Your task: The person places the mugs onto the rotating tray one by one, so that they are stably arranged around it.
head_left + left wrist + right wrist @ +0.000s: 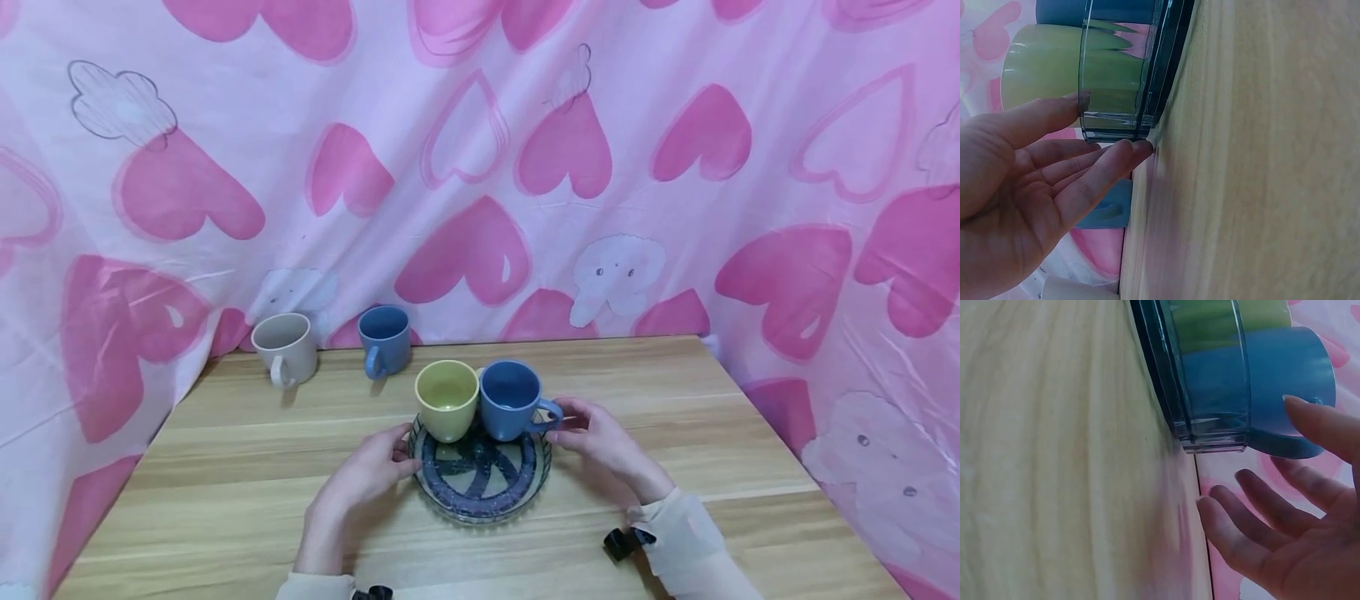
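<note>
A round clear glass tray [483, 515] with a dark pattern on its base stands on the table. At its far side a yellow-green mug [447, 404] and a blue mug [510, 408] stand side by side inside it. My left hand [371, 467] holds the tray's left side, thumb at the rim [1082, 119] and fingertips against the outer wall low down. On the right, my right hand [600, 437] is beside the blue mug's handle [1285, 447], fingers spread and loosely bent. In the right wrist view its fingers [1229, 531] are apart from the tray wall.
A white mug [296, 350] and another blue mug [390, 342] stand at the table's back left. The wooden table [247, 467] ends at a pink heart-patterned cloth [465, 250] behind and at both sides.
</note>
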### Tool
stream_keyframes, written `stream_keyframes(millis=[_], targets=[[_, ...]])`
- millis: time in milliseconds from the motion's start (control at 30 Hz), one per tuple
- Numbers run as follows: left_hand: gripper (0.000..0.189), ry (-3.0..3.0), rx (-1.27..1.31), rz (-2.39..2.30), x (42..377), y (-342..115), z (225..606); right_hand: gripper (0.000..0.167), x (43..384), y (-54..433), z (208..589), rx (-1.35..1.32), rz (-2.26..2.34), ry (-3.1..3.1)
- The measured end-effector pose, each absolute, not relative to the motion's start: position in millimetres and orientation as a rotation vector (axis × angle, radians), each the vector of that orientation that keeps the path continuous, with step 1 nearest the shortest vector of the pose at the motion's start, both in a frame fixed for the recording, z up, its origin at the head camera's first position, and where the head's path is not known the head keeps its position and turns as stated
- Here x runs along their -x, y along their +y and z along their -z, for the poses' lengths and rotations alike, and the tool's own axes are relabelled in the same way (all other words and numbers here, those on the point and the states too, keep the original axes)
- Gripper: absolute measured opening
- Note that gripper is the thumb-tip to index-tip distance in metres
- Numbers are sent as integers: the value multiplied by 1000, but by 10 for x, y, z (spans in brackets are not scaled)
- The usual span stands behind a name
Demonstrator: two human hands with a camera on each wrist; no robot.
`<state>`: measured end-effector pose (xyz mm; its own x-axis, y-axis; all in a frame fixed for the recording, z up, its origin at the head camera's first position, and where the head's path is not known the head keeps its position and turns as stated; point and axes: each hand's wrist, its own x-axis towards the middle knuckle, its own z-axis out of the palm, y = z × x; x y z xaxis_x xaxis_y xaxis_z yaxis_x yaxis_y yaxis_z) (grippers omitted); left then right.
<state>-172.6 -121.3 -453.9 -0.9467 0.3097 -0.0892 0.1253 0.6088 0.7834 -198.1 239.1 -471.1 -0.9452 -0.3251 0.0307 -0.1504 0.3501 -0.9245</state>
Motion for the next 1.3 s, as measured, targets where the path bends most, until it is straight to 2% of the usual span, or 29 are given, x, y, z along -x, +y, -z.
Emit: stream_keyframes(millis=[433, 767, 1100, 1300], targets=[[66, 2604, -328, -1240, 1719, -1211, 4537, 56, 1978, 2379, 4791, 405, 1632, 2292], [65, 2606, -313, -1237, 1721, -1198, 4543, 33, 2023, 2412, 4861, 341, 1819, 2131], [73, 2602, -283, -1320, 1697, -1288, 4504, 32, 1998, 2403, 4860, 279, 1823, 2086], [65, 2632, -255, -1353, 1740, -1364, 4396, 27, 2000, 2395, 4833, 279, 1810, 2111]])
